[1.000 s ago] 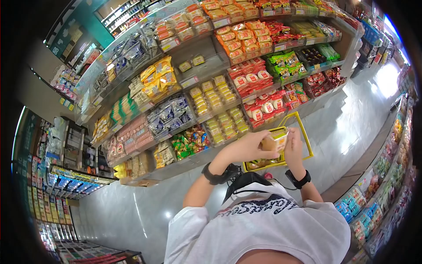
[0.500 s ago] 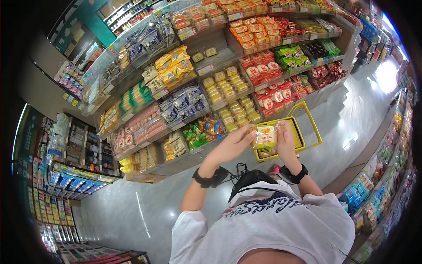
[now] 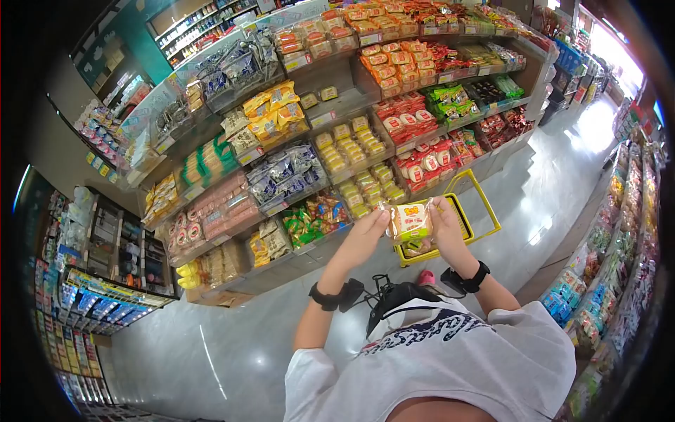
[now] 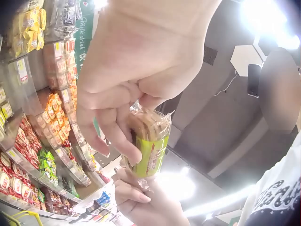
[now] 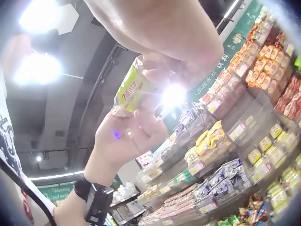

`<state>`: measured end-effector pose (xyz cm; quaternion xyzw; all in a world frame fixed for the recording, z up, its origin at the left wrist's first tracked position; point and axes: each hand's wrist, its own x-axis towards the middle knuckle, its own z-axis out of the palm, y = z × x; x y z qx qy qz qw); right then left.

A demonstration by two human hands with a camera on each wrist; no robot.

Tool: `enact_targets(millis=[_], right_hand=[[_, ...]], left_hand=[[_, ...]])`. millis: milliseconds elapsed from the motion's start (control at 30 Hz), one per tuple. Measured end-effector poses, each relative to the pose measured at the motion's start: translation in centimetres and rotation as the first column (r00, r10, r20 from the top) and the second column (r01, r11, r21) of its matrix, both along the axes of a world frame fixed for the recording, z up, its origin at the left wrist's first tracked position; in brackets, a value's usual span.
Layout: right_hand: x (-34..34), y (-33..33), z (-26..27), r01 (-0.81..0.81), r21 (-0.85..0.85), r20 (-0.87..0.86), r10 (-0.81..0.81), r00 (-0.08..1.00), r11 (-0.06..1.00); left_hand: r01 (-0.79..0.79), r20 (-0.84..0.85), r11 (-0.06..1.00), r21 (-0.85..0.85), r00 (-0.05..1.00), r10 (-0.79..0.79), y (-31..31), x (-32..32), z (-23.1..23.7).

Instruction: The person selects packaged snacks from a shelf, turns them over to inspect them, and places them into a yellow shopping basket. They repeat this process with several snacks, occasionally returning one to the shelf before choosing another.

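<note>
Both hands hold one small clear-wrapped snack packet (image 3: 410, 221) with a green and white label, in front of the chest. The left hand (image 3: 364, 235) pinches its left end, and the right hand (image 3: 448, 232) pinches the right end. Seen from the left wrist, the packet (image 4: 149, 141) hangs below the left hand (image 4: 131, 70), thumb and fingers on its wrapper. From the right wrist, the packet's green side (image 5: 131, 89) shows between the two hands. Behind the hands on the floor stands a yellow basket (image 3: 485, 238) with packets inside, partly hidden by them.
Tiered shelves (image 3: 295, 264) of packaged snacks curve across the front and left. Another snack rack (image 3: 605, 264) runs along the right. Grey floor (image 3: 267, 337) lies between them. A dark bag (image 3: 394, 299) hangs at the person's front.
The packet, tilted between the hands a second ago, was turned so its label faces the head camera, and has shifted slightly left. The head view has also shifted.
</note>
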<state>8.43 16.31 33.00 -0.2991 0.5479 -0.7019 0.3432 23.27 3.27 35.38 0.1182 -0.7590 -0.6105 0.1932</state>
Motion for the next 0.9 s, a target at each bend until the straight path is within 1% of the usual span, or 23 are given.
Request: enact_targets(millis=[100,200,267,300,400,500,600,700,800,833,867,900], right_hand=[[0.9,-0.1,0.7,-0.040,-0.007,0.064,0.040,0.997,0.999],[1.4,-0.8,0.9,-0.078,-0.039,0.099,0.081,0.992,0.996],[1.8,-1.1,1.2,-0.095,-0.020,0.118,0.097,0.988,0.995],[1.9,-1.2,1.2,-0.103,-0.010,0.128,0.103,0.986,0.995],[1.9,-1.2,1.0,-0.094,0.006,0.184,0.091,0.979,0.996],[1.4,-0.7,1.0,-0.081,0.020,0.194,0.076,0.978,0.996],[0.6,0.0,0.8,-0.057,0.035,0.216,0.048,0.975,0.998],[-0.7,0.6,-0.2,-0.026,0.041,0.177,0.019,0.984,0.999],[-2.3,1.4,-1.3,-0.034,0.086,0.105,0.025,0.994,0.996],[-2.7,1.5,-2.0,0.056,0.110,-0.087,-0.046,0.995,0.992],[-3.0,1.5,-2.8,0.144,0.117,-0.277,-0.107,0.955,0.983],[-3.3,1.5,-2.9,0.228,0.105,-0.458,-0.157,0.875,0.968]], left_hand=[[-0.025,-0.009,0.996,0.089,1.000,0.026,-0.3,0.8,-1.2],[-0.095,-0.005,0.989,0.113,0.995,0.096,-0.4,1.6,-1.9],[-0.103,-0.030,0.980,0.171,0.994,0.110,-1.1,1.5,-3.7],[-0.105,-0.042,0.974,0.200,0.992,0.116,-1.0,1.5,-3.5],[-0.294,-0.010,0.955,-0.033,0.956,0.293,0.3,1.7,-2.2],[-0.270,0.144,0.919,-0.288,0.936,0.320,0.6,1.8,-0.9],[-0.259,0.110,0.878,-0.402,0.939,0.327,1.1,0.9,-0.9],[-0.237,0.089,0.868,-0.436,0.949,0.304,1.3,-0.5,-0.8],[-0.217,0.094,0.886,-0.409,0.956,0.278,1.3,-1.9,-0.9],[-0.223,0.081,0.880,-0.419,0.956,0.281,1.4,-2.4,-1.2],[-0.230,0.068,0.873,-0.429,0.956,0.285,1.3,-3.0,-1.7],[-0.239,0.053,0.865,-0.441,0.955,0.291,1.2,-3.5,-2.0]])
